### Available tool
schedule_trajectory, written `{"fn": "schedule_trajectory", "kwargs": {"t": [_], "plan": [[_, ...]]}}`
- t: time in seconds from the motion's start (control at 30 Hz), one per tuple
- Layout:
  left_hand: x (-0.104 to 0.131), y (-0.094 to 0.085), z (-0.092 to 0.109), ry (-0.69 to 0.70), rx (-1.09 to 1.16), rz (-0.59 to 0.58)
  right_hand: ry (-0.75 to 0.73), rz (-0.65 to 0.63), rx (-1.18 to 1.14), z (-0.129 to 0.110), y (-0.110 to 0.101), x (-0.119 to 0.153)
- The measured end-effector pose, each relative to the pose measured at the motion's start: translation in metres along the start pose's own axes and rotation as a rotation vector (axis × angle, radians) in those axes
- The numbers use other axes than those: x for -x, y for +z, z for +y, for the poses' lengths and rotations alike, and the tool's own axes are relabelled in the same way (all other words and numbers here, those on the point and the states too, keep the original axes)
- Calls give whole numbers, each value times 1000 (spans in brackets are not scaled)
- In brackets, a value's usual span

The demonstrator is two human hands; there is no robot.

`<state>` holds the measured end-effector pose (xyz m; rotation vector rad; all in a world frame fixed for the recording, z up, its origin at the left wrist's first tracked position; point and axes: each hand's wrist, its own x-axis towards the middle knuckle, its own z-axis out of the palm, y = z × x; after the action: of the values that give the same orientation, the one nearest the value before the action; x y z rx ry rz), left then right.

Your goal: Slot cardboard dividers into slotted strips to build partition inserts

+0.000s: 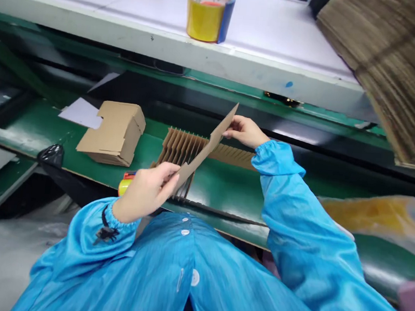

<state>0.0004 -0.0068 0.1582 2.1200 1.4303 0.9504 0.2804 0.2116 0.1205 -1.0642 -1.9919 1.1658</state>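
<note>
Between my two hands a flat piece of brown cardboard (208, 148) is held up at a slant. My left hand (150, 187) pinches its lower near end, and my right hand (246, 131) grips its upper far end. Beneath it, a row of upright cardboard dividers (179, 146) stands side by side on the green work surface (227, 181). Long notched cardboard strips (236, 155) run to the right from this row. The held piece hides part of the dividers.
To the left lies a stack of cut cardboard pieces (113, 130) beside a white sheet (80, 113). A white shelf (114, 12) crosses in front, bearing a yellow and blue tape roll (207, 17). More stacked cardboard (393, 60) overhangs at upper right. A black plastic bag (51, 155) hangs at the left edge.
</note>
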Motion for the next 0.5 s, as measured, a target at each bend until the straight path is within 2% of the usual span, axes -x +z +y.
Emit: {"fn": "schedule_trajectory", "kwargs": {"t": [0.1,0.17,0.3,0.37,0.5], "plan": [[11,4,6,-106,213,-41,-29,-112,-122,13,-5,-17],[24,16,5,-149,225,-39,-40,-140,-207,24,-5,-27],[46,66,1,-310,-85,183,12,-225,-269,48,6,-49],[50,93,2,-334,-254,274,36,-271,-221,57,13,-60],[50,125,11,-312,-445,337,6,-326,-31,68,23,-80]]}}
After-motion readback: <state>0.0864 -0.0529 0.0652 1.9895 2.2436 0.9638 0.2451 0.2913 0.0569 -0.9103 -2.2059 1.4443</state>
